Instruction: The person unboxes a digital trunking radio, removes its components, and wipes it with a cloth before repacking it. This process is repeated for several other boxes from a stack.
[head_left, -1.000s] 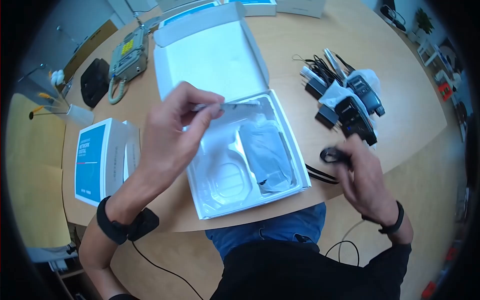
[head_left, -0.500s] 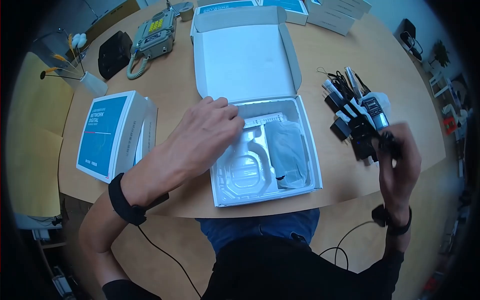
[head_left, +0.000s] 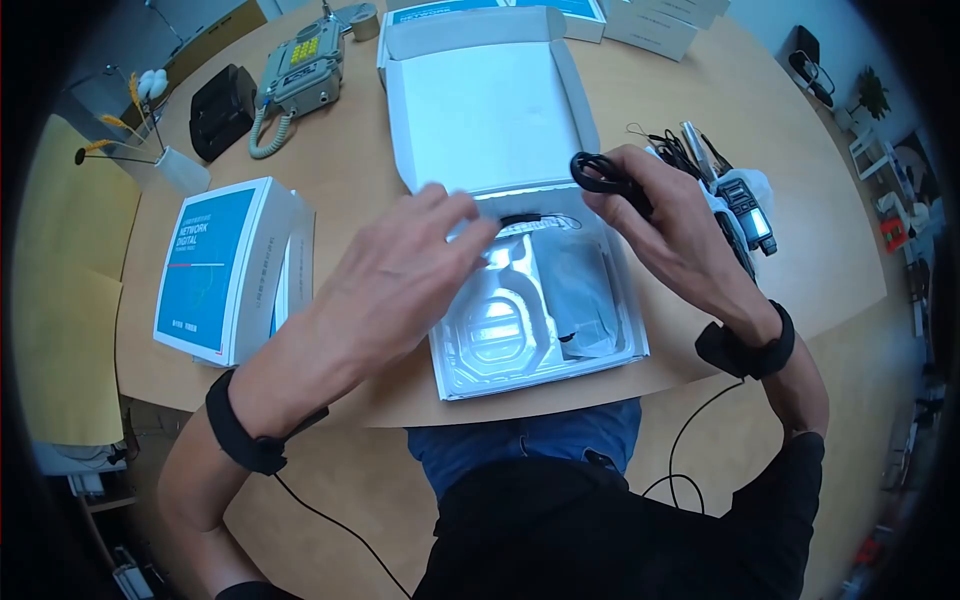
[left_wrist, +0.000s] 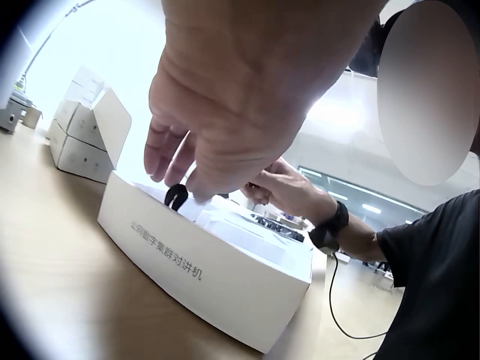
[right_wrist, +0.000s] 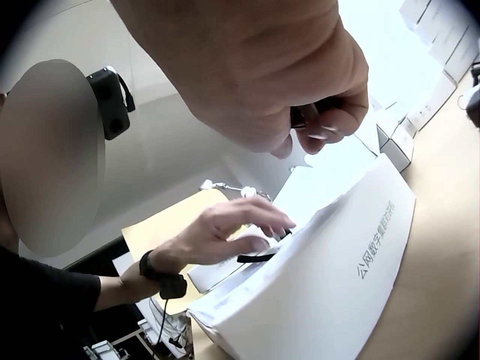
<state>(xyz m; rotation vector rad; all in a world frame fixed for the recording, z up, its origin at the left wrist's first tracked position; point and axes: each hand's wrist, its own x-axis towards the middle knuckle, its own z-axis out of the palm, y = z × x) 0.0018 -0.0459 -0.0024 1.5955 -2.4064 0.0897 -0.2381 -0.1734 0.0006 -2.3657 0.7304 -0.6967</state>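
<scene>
An open white box (head_left: 541, 386) lies on the table with a clear plastic tray (head_left: 487, 345) inside. A cloudy plastic-wrapped item (head_left: 578, 290) fills the tray's right side. Across the box's far end lies a black wrist strap (head_left: 520, 218) with a thin cord loop, over a white printed strip. My left hand (head_left: 400, 265) is above the box's left part, blurred; its thumb and fingers stand apart beside the strap in the right wrist view. Over the box's far right corner, my right hand (head_left: 675, 225) grips a coiled black cable (head_left: 600, 172).
To the right lie a radio handset (head_left: 745, 210), other cables and plastic bags. A blue and white box (head_left: 210, 275) stands on the left. Behind are a keypad telephone (head_left: 305, 65), a black cradle (head_left: 223, 110) and more boxes (head_left: 650, 28).
My right hand has swung left from the table's right edge to above the box with the coiled black cable. The black strap now shows over the printed strip, which went into the box earlier.
</scene>
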